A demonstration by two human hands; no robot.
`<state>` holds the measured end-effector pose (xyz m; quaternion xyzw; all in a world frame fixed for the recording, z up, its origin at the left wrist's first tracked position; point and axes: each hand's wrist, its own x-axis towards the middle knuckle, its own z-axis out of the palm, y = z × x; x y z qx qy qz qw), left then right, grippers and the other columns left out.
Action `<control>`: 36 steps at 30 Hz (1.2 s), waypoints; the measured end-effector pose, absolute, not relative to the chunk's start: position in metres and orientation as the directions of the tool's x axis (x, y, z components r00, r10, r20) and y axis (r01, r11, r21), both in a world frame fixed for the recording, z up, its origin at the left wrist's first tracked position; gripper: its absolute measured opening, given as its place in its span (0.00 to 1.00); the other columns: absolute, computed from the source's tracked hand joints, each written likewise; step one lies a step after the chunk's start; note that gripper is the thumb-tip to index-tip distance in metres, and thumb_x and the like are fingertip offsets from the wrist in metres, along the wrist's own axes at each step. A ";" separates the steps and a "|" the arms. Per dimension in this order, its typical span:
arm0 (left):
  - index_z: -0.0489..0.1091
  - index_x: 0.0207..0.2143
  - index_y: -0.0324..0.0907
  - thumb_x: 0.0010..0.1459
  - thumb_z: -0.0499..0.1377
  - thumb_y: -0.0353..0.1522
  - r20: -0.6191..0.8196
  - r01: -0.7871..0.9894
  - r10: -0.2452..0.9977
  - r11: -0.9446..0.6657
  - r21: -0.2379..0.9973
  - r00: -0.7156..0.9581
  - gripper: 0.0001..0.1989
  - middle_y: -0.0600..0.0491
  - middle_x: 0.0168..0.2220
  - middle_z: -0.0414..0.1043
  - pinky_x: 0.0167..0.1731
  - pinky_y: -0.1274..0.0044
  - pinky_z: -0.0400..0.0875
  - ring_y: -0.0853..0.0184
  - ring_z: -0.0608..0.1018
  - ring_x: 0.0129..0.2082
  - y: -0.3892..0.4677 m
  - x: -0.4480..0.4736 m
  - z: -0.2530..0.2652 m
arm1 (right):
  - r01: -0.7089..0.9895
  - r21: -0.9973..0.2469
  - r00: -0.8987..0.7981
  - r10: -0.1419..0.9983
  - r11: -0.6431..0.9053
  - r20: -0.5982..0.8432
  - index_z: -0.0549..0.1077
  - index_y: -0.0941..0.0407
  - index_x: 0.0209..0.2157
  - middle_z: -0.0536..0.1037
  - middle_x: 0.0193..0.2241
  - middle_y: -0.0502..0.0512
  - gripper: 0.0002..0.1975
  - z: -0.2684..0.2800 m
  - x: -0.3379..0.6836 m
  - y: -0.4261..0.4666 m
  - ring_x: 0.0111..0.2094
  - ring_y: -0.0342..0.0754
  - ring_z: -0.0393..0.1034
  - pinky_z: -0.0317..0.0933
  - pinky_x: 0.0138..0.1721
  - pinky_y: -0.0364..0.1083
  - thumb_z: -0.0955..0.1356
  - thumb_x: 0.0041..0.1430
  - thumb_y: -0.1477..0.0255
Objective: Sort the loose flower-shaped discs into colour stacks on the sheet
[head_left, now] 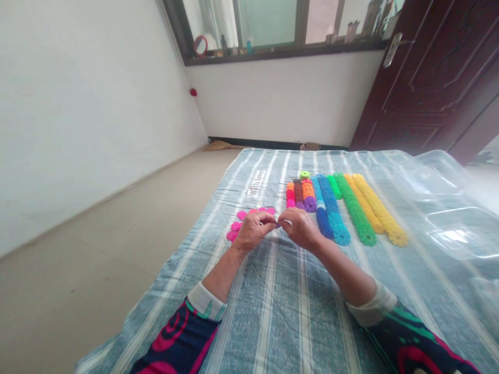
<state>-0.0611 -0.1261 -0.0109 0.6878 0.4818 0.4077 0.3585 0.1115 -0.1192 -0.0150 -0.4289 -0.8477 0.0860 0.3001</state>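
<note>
My left hand point(252, 230) and my right hand point(301, 227) meet over the cloth, each with thumb and fingers pinched together. Between their fingertips shows a small dark purple piece point(278, 225), mostly covered by the fingers. It looks like one of the notched plastic discs. Several loose pink discs point(235, 226) lie just beyond and left of my left hand. Past my right hand, rows of overlapping discs lie side by side: red, brown, orange and purple, then a blue row point(333, 213), a green row point(355, 215) and a yellow row point(380, 210).
A striped blue-grey cloth point(288, 322) covers the surface, with "With love" lettering point(257, 183) on it. Clear plastic containers point(463, 234) stand at the right. A lime green disc stack point(304, 175) sits at the far end. A wall, window and dark red door point(432, 78) lie beyond.
</note>
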 end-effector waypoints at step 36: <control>0.76 0.34 0.41 0.54 0.54 0.30 0.481 0.866 0.859 -0.098 0.491 -0.176 0.11 0.48 0.37 0.78 0.47 0.72 0.69 0.60 0.77 0.40 -0.098 -0.111 -0.027 | 0.873 -0.117 -0.342 0.765 0.473 0.546 0.77 0.55 0.30 0.75 0.33 0.58 0.11 -0.037 0.136 -0.096 0.40 0.51 0.62 0.50 0.43 0.48 0.64 0.64 0.74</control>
